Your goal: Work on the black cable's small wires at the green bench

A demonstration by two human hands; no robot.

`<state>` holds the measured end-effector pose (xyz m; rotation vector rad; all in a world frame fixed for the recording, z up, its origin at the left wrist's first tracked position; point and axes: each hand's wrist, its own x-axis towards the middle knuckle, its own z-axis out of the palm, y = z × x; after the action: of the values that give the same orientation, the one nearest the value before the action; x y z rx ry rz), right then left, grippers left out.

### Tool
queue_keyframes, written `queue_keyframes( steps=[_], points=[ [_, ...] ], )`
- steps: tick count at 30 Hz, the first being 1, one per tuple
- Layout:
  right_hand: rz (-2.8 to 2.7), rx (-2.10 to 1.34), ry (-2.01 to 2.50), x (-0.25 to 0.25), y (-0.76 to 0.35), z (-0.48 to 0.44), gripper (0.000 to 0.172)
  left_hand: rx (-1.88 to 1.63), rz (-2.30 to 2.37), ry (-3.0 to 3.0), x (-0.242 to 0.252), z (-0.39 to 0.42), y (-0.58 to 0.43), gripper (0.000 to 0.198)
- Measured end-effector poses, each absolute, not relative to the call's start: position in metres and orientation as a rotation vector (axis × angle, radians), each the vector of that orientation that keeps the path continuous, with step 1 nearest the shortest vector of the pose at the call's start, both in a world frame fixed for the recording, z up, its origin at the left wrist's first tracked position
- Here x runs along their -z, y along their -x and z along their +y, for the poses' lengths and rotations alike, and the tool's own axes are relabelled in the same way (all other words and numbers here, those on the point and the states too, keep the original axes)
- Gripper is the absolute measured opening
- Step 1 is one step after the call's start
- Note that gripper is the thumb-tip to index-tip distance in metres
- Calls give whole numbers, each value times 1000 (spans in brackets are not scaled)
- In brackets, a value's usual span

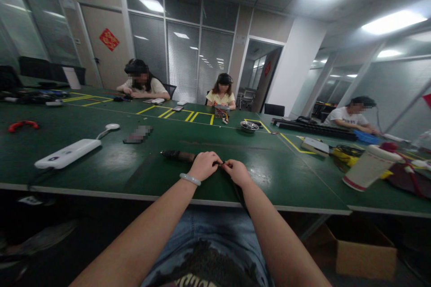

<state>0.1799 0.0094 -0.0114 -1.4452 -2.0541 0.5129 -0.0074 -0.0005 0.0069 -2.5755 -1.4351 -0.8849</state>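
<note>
A dark electric screwdriver (178, 155) lies on the green table, its narrow metal tip pointing left. Its rear end disappears under my left hand (204, 166), whose fingers are closed around that end. Close beside it, my right hand (236, 172) pinches at a small dark piece where the fingertips of both hands nearly meet. From there a black cable (239, 192) runs below my right wrist to the table's front edge. The join between cable and screwdriver is mostly hidden by my fingers.
A white power strip (69, 153) and a phone-like slab (137, 134) lie to the left, red-handled pliers (23, 125) farther off. Ahead stands a metal bowl (249, 126). A paper cup (368, 168) tilts at right. Three people sit around the table.
</note>
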Motion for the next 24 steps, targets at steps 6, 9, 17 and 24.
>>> queue_keyframes(
  steps=[6,9,17,24],
  points=[
    [-2031,-520,1438,12,-180,10,28,889,-1435,2573,-8,-1,7,17],
    [-2023,-542,1447,11,-180,9,28,886,-1442,2574,-8,-1,8,17],
    [-2054,-525,1434,13,-180,10,23,890,-1434,2585,-6,0,9,19],
    [-2070,-486,1399,14,-181,12,19,890,-1451,2589,-6,0,8,19]
  ],
)
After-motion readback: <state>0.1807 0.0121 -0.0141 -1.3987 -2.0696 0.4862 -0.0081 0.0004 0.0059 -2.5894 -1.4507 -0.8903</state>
